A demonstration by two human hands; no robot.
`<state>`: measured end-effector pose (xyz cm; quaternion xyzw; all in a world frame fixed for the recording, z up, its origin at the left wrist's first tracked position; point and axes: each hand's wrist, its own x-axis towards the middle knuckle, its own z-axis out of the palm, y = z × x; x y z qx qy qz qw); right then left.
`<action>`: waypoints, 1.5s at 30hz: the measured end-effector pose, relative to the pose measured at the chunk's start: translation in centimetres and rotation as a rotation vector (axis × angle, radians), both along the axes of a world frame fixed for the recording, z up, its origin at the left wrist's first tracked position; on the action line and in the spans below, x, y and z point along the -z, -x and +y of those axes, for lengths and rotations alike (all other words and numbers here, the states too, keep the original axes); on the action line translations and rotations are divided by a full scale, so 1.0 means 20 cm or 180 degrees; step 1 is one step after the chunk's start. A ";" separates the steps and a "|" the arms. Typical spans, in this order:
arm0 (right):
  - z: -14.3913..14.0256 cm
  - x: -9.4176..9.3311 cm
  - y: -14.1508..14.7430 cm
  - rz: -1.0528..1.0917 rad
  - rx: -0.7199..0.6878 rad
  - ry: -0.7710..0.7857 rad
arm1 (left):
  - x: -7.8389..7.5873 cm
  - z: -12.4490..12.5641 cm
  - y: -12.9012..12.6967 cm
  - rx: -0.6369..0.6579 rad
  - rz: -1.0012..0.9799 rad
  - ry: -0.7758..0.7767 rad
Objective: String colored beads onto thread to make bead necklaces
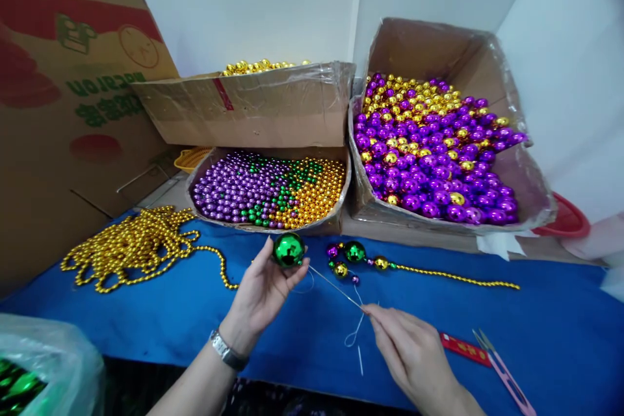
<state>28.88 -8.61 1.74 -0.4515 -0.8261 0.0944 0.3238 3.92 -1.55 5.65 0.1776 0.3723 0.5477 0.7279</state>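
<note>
- Left hand: one, palm up, fingertips closed on a green ball held just above the blue cloth; a watch sits on its wrist.
- Right hand: one, fingers pinched on the near end of a needle; the needle slants up and left, its tip at the green ball.
- Thread: one white loop, lying between the two hands, just left of the right fingertips.
- Strung piece: one, beyond the right hand; about five larger balls in purple, green and gold, then a thin gold bead chain running off to the right.
- Scissors: one pair, pink handles, just right of the right hand, beside a red strip.
- Gold bead pile: one heap, well left of the left hand.
- Boxes: three, beyond both hands. Low box of small purple, green and gold beads; a second box stacked behind it with gold beads; large box of purple and gold balls to the right.
- Plastic bag: one, near left, holding green balls.
</note>
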 end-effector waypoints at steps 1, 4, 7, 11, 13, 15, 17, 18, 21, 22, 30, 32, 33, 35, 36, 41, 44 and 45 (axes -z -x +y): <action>0.00 0.01 0.01 -0.0022 -0.0018 -0.0009 | 0.00 0.00 -0.01 -0.0029 -0.0122 0.0068; 0.00 0.02 0.01 -0.0077 -0.0070 -0.0043 | -0.01 -0.01 -0.03 -0.0034 -0.0290 0.0118; 0.00 0.02 0.01 -0.0142 -0.0092 -0.0039 | -0.01 -0.02 -0.04 0.0026 -0.0344 0.0119; 0.01 0.03 0.02 -0.0132 -0.0058 -0.0061 | 0.00 -0.04 -0.06 0.0091 -0.0290 0.0015; 0.01 0.04 0.04 -0.0005 0.0007 -0.0099 | 0.01 -0.07 -0.08 0.0188 -0.0236 -0.0160; 0.01 0.06 0.07 0.0187 0.0070 -0.0065 | 0.03 -0.11 -0.11 0.0365 -0.0184 -0.0422; 0.01 0.07 0.09 0.0420 0.0105 0.0095 | 0.04 -0.14 -0.14 0.0530 -0.0159 -0.0632; 0.01 0.08 0.10 0.0540 0.0112 0.0211 | 0.04 -0.15 -0.15 0.0584 -0.0159 -0.0689; 0.00 0.09 0.10 0.0822 0.0098 0.0552 | 0.05 -0.17 -0.16 0.0656 -0.0207 -0.0748; 0.00 0.10 0.10 0.0863 0.0088 0.0628 | 0.06 -0.17 -0.16 0.0684 -0.0223 -0.0756; 0.00 0.14 0.07 0.0822 0.0038 0.0478 | 0.07 -0.17 -0.15 0.0675 -0.0109 -0.0896; 0.00 0.14 0.07 0.0818 0.0035 0.0501 | 0.07 -0.17 -0.15 0.0682 -0.0088 -0.0900; 0.00 0.14 0.07 0.0819 0.0033 0.0515 | 0.07 -0.17 -0.15 0.0679 -0.0085 -0.0900; 0.00 0.13 0.07 0.0823 0.0030 0.0530 | 0.07 -0.17 -0.15 0.0670 -0.0086 -0.0897; 0.00 0.13 0.07 0.0829 0.0027 0.0543 | 0.07 -0.17 -0.15 0.0667 -0.0091 -0.0898; 0.00 0.12 0.07 0.0912 0.0007 0.0675 | 0.07 -0.17 -0.15 0.0772 -0.0164 -0.0842; 0.00 0.12 0.08 0.0927 0.0013 0.0683 | 0.08 -0.17 -0.15 0.0860 -0.0135 -0.0849; 0.01 0.12 0.09 0.0930 0.0014 0.0674 | 0.09 -0.17 -0.16 0.0884 -0.0102 -0.0879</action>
